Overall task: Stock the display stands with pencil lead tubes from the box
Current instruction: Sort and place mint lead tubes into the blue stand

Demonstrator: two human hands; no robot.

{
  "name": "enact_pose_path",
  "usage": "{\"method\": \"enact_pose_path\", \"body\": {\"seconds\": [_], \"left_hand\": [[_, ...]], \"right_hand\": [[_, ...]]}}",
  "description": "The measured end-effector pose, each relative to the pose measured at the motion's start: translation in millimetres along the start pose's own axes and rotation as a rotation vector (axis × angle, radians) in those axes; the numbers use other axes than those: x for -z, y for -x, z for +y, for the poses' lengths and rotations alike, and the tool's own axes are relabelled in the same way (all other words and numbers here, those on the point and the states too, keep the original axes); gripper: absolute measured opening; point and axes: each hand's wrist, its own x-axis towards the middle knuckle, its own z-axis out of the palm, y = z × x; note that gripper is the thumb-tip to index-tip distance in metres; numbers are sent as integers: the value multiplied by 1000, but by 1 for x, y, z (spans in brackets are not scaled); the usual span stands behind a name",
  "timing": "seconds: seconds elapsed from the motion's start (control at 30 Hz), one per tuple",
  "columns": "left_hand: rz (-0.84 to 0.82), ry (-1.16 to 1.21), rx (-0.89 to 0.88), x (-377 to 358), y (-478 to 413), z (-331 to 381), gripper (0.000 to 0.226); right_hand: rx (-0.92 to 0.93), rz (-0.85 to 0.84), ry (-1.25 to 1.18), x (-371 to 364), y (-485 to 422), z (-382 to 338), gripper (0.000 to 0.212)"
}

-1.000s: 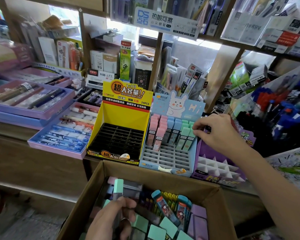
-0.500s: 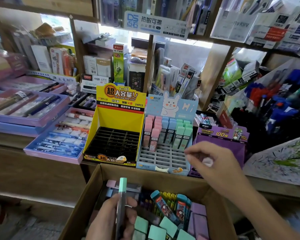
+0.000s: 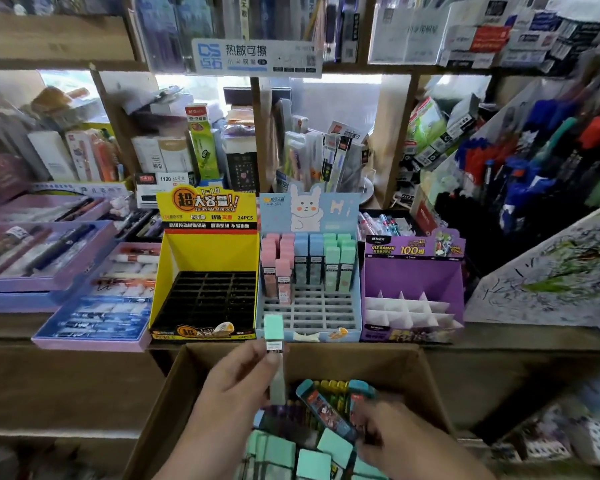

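My left hand (image 3: 238, 386) holds a green-capped lead tube (image 3: 275, 358) upright above the cardboard box (image 3: 174, 386), just below the blue rabbit stand (image 3: 309, 306). That stand carries pink, blue and green tubes in its back rows; its front slots are bare. My right hand (image 3: 392, 434) reaches down into the box among green, teal and purple tubes (image 3: 326, 445), fingers curled over a tube there; the grip itself is hidden. The yellow stand (image 3: 205, 299) and the purple stand (image 3: 413, 306) hold no tubes.
Purple and blue pen trays (image 3: 94, 306) lie left of the stands. A sloped rack of blue and red pens (image 3: 534, 174) rises at the right. Shelves behind the stands are packed with stationery boxes.
My left hand lifted the green tube up out of the box toward the blue stand. My right hand drew back from the stands and dropped into the box.
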Motion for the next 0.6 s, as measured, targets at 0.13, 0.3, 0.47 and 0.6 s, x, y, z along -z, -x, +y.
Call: {"method": "enact_pose_path", "body": {"seconds": [0.13, 0.3, 0.47, 0.6], "left_hand": [[-47, -215, -145, -14, -11, 18, 25], [36, -376, -389, -40, -42, 34, 18], [139, -522, -481, -57, -80, 38, 12], [186, -608, -518, -70, -98, 38, 8]], "right_hand": [[-11, -7, -17, 6, 5, -5, 20], [-57, -13, -59, 13, 9, -9, 21], [-56, -32, -90, 15, 25, -12, 23], [-64, -49, -91, 19, 29, -13, 23]]}}
